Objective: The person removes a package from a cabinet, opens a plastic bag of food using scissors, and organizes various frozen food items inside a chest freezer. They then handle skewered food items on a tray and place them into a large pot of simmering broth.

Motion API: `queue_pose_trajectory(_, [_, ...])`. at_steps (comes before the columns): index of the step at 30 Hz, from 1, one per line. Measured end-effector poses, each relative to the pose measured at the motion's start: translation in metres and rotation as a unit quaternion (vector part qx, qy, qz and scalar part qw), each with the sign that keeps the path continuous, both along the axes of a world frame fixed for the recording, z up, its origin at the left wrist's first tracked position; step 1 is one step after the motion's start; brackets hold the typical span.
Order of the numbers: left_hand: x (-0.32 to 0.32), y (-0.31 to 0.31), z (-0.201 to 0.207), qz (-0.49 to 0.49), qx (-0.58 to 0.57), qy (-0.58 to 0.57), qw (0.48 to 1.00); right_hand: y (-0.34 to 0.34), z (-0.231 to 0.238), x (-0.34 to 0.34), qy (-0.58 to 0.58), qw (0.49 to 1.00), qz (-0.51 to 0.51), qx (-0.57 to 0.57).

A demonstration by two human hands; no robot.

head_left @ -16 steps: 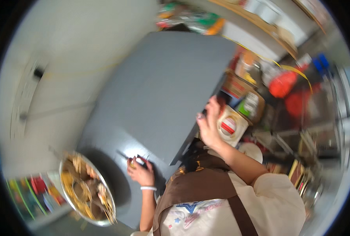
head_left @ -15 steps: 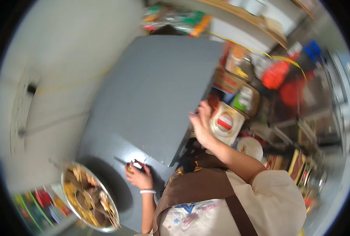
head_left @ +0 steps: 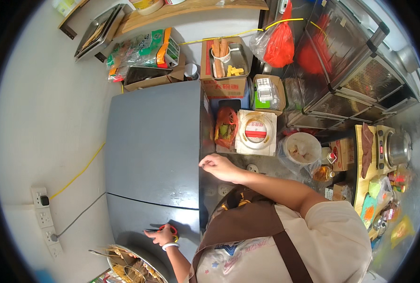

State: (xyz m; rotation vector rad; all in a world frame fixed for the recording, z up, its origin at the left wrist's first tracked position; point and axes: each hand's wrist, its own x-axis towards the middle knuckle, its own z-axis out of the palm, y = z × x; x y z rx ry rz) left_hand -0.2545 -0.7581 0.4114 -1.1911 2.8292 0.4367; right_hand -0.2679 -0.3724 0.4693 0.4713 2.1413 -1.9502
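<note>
Only the head view to go on here; the left hand point(head_left: 159, 236) has the scissors point(head_left: 175, 230), down on the near part of the grey top point(head_left: 144, 214); fingers are closed round them, the red and yellow loops stick out on the thumb side, and a dark bit, blades I guess, pokes out to the left; can't tell if any finger goes through a loop, the hand hides it.

They look light and stiff to me, hardly fragile; my bet is the loops are smooth plastic and could get slippery with greasy fingers; so I'd grab them by the loops and leave the blade end alone.

The right hand point(head_left: 216, 166) is over at the side edge of the grey top, fingers loosely bent and close together; I see nothing in it, but honestly can't tell if the tips are pinching or just touching the edge; the red bag point(head_left: 226, 126) and white box point(head_left: 269, 146) sit just beyond it; the metal bowl point(head_left: 150, 255) of skewers point(head_left: 117, 251) is close to the scissors, so mind the elbow room.
</note>
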Motion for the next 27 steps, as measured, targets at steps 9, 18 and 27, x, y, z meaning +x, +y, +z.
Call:
queue_pose_trajectory(9, [-0.009,-0.027,-0.014,0.188,0.229,0.254,0.921,0.047,-0.01,0.031,0.033,0.993,0.107,0.049])
queue_pose_trajectory(18, [-0.05,0.28,0.068,-0.197,0.522,0.198,0.806,0.063,0.017,0.006,0.363,0.891,0.05,0.268])
queue_pose_trajectory(27, [-0.134,0.516,0.048,-0.227,0.707,0.035,0.669,0.189,-0.022,-0.034,0.187,0.884,-0.239,0.356])
